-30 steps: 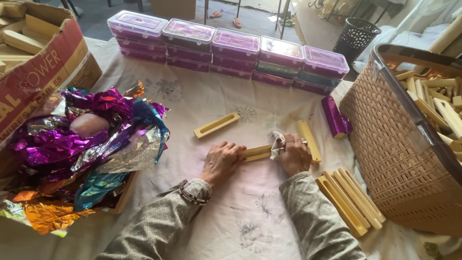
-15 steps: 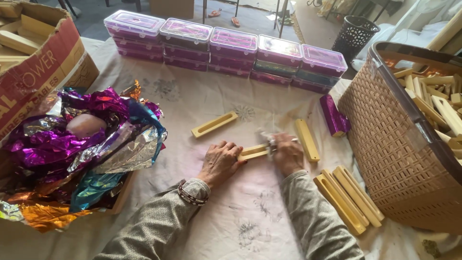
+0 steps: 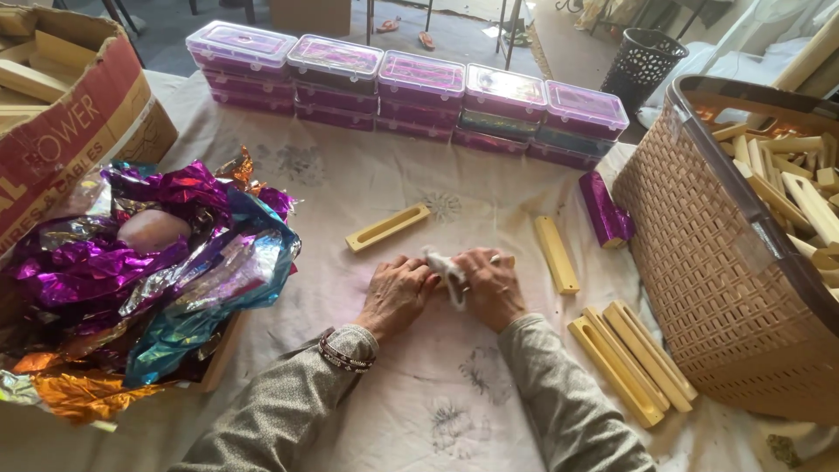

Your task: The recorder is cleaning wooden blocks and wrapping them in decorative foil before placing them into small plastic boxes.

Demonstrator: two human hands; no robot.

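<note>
My left hand (image 3: 395,295) and my right hand (image 3: 489,286) lie close together on the white cloth-covered table (image 3: 437,402). Both close on a small white rag (image 3: 447,273) bunched between them. The pale wooden block they held a moment ago is hidden under the hands. A bracelet sits on my left wrist. A slotted pale wooden block (image 3: 387,227) lies just beyond the left hand. Another wooden block (image 3: 557,253) lies to the right of the right hand.
Several wooden blocks (image 3: 631,360) lie at lower right beside a brown woven basket (image 3: 725,271) full of more blocks. A purple foil-wrapped block (image 3: 605,208) lies near the basket. Stacked purple-lidded boxes (image 3: 411,92) line the far edge. Crumpled foil sheets (image 3: 140,271) and a cardboard box (image 3: 65,131) sit left.
My hands have drawn together over the wooden block, which showed between them before and is covered now. The white rag moved from my right hand to between both hands.
</note>
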